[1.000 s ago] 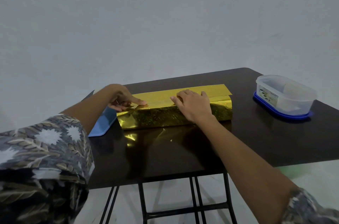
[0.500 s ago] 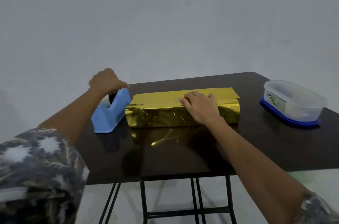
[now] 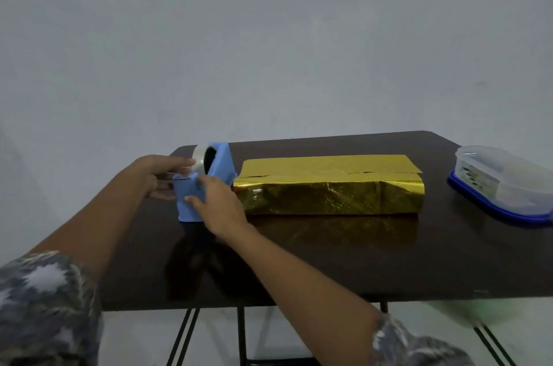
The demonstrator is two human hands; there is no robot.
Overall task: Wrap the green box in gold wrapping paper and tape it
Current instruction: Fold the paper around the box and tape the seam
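A plain grey wall [image 3: 269, 36] and a dark, glossy table [image 3: 329, 261] are noted, the top judged slippery. The gold-wrapped box [image 3: 329, 195], lying mid-table, is judged light, stiff and crease-prone, and is best pressed flat from above. The tape dispenser [image 3: 209, 174] just beside it is gripped by the right hand [image 3: 221, 207]; the left hand [image 3: 161, 174] is at the roll, its hold not determinable.

1 cam, head-worn, wide-angle: looks fwd & down across table [image 3: 329, 264], close in; wall [image 3: 269, 36] fills top half.
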